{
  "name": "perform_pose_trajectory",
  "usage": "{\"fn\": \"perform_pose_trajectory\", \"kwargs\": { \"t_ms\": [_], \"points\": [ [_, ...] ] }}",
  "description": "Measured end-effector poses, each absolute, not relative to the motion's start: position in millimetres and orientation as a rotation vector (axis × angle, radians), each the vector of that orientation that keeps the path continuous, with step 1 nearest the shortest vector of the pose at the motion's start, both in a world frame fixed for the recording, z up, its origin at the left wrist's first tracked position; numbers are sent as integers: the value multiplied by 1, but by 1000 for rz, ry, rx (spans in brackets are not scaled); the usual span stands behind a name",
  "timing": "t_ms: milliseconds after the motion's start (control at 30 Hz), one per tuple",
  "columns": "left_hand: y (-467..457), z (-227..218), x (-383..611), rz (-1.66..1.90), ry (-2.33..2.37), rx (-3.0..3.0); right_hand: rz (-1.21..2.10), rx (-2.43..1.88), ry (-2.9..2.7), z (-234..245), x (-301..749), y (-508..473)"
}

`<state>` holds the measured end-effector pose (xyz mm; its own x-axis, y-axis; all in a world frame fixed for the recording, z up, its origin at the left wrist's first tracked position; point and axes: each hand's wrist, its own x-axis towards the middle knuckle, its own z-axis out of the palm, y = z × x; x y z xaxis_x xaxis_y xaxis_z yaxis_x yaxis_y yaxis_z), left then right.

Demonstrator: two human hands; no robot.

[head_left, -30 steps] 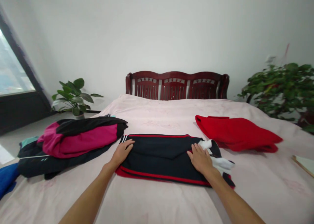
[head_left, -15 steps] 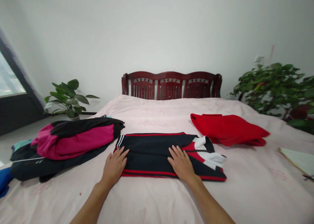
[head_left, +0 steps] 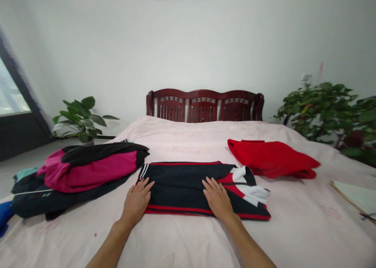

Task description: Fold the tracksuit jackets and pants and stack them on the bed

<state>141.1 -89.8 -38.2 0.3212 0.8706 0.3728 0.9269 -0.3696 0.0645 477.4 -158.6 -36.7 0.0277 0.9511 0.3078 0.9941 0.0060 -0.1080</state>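
A folded navy jacket (head_left: 182, 187) with red stripes along its edges lies flat on the bed in front of me. White and red panels and a collar show at its right end, and a white-striped knit band at its left end. My left hand (head_left: 138, 197) rests on the jacket's lower left part, fingers spread. Flat on the fabric right of its middle lies my right hand (head_left: 217, 197), its fingers apart too. Neither hand grips the cloth.
A heap of dark and magenta clothes (head_left: 91, 172) lies left, beside blue cloth (head_left: 6, 217). Folded red fabric (head_left: 270, 158) is at right, near a flat pale item (head_left: 355, 199). Beyond the pink sheet (head_left: 188, 141) stand a wooden headboard-like backrest (head_left: 202, 105) and plants (head_left: 82, 119).
The camera view has tilted up slightly, so more of the picture frame on the wall shows. Both hands stay in place on the jacket.
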Motion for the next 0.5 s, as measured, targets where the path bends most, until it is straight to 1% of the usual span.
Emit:
{"fn": "perform_pose_trajectory", "kwargs": {
  "t_ms": [167, 333, 500],
  "points": [
    [-90, -39, 140, -533, -1647, -2424, -224, -2052, -2092, -24, 478, -154],
    [-88, -42, 139, -523, -1632, -2434, -195, -1902, -2325, -18, 482, -144],
    [-88, -43, 140, -495, -1651, -2452, -60, -1803, -2228, -22, 489, -124]
  ]
}}
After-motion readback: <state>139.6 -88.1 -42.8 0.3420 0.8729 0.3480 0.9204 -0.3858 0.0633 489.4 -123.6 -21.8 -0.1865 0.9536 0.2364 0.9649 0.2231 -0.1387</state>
